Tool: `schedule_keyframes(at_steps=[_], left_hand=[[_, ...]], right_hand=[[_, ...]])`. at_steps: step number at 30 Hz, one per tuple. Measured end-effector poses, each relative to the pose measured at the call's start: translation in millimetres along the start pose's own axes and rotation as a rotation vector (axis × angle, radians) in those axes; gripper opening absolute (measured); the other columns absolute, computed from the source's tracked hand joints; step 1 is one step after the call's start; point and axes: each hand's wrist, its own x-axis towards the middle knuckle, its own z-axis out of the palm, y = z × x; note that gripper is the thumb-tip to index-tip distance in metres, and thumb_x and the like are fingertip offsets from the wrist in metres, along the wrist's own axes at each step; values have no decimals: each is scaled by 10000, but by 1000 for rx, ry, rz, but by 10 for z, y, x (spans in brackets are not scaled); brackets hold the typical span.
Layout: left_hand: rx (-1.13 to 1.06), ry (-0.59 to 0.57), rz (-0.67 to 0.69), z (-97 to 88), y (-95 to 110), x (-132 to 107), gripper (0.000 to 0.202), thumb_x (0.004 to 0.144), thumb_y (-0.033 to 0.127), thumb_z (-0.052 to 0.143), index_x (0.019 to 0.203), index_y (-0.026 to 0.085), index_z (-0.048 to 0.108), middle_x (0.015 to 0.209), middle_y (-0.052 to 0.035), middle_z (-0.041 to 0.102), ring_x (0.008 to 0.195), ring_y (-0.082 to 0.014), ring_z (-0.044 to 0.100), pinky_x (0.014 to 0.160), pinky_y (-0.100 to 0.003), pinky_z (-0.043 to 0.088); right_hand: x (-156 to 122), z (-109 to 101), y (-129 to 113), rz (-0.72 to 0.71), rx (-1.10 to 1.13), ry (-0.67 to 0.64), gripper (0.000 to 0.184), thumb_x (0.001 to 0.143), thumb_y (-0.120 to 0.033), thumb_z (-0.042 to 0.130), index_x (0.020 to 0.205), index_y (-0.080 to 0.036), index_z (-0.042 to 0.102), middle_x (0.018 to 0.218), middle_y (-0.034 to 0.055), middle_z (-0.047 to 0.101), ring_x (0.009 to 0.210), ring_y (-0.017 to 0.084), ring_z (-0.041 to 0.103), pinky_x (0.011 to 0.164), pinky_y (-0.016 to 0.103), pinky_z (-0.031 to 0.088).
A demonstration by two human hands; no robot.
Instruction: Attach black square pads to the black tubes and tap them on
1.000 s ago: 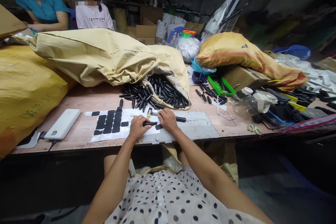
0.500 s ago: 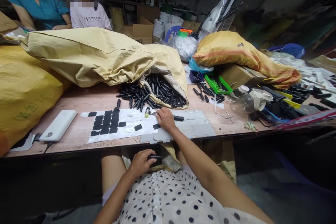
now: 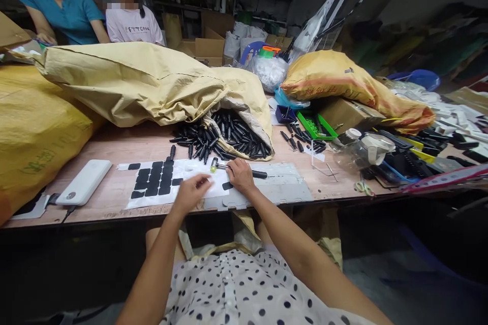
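Note:
A small hammer (image 3: 260, 174) with a yellowish-tipped head lies across the grey board (image 3: 274, 190) and white sheet. My right hand (image 3: 241, 175) is closed over its handle. My left hand (image 3: 191, 194) hovers over the white sheet (image 3: 183, 165), fingers stretched to the right and apart, with nothing visible in them. Rows of black rounded pads (image 3: 153, 179) cover the sheet's left part, and a loose black pad (image 3: 227, 186) sits just beside my right hand. Behind them, many black pen-shaped parts (image 3: 198, 137) spill from a beige sack (image 3: 152, 81).
A white power bank (image 3: 84, 182) with a cable lies left, near a yellow sack (image 3: 38, 137). To the right are a green tray (image 3: 317, 126), a clear jug (image 3: 356, 155), scissors (image 3: 365, 188) and black parts. Two people (image 3: 72, 15) are across the table.
My left hand has risen from my lap to above the white sheet. The black pen-shaped part it held is no longer seen in it. My right hand stays at the hammer.

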Motion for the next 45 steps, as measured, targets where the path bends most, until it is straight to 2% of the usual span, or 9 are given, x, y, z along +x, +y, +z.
schedule_keyframes(at_steps=[3, 6, 10, 13, 18, 25, 29, 37, 45], left_hand=[[128, 559, -221, -312, -109, 553, 261, 829, 348, 628, 1025, 212, 734, 885, -39, 706, 871, -234, 663, 852, -369, 556], [222, 781, -366, -514, -256, 923, 253, 798, 288, 659, 1029, 195, 703, 943, -71, 655, 1034, -275, 643, 975, -415, 529], [262, 693, -476, -598, -358, 1092, 154, 758, 262, 715, 892, 201, 667, 1062, -124, 607, 1111, -345, 617, 980, -513, 520], [284, 645, -437, -596, -368, 1064, 100, 733, 230, 726, 777, 214, 637, 1031, -126, 616, 1103, -370, 602, 958, -539, 516], [356, 561, -156, -454, -304, 726, 120, 768, 296, 715, 865, 224, 711, 949, -81, 690, 998, -310, 606, 908, -454, 522], [328, 78, 193, 59, -320, 222, 121, 779, 313, 744, 884, 258, 767, 868, -23, 727, 901, -242, 607, 831, -367, 505], [377, 84, 228, 188, -408, 238, 153, 823, 327, 721, 948, 261, 781, 876, -31, 715, 879, -238, 602, 825, -370, 487], [398, 64, 192, 179, -423, 273, 190, 846, 374, 703, 995, 295, 791, 912, -25, 701, 894, -234, 596, 823, -364, 479], [380, 47, 86, 189, -372, 305, 211, 801, 384, 731, 988, 321, 807, 932, -14, 710, 945, -245, 603, 842, -367, 482]], right_hand=[[0, 21, 5, -4, 0, 15, 184, 985, -252, 541, 1084, -228, 693, 995, 80, 625, 961, 241, 506, 822, 335, 389], [3, 36, 4, -6, -3, 19, 173, 980, -259, 552, 1072, -224, 694, 994, 80, 625, 953, 240, 504, 818, 334, 389], [5, 44, 0, -5, 6, 21, 171, 979, -258, 551, 1073, -223, 690, 995, 82, 622, 947, 240, 499, 812, 334, 386], [5, 43, 0, -2, 17, 21, 169, 979, -255, 546, 1065, -226, 688, 992, 82, 616, 947, 241, 496, 816, 336, 384], [7, 32, 2, 0, 26, 11, 172, 982, -253, 539, 1068, -228, 686, 995, 83, 612, 960, 244, 494, 823, 338, 381], [13, 7, -17, 6, 16, 9, 168, 989, -265, 544, 1066, -226, 688, 1008, 85, 627, 979, 248, 504, 834, 342, 388], [13, 1, -32, 17, 14, 4, 174, 988, -263, 552, 1079, -219, 693, 1012, 88, 631, 982, 248, 510, 839, 342, 395], [38, -89, -24, 8, 22, -38, 169, 991, -258, 543, 1041, -229, 701, 1000, 87, 649, 965, 240, 544, 801, 333, 414], [-330, -308, -42, 151, 258, -14, 228, 1008, -269, 481, 1067, -273, 701, 991, 31, 679, 937, 185, 626, 791, 272, 473]])
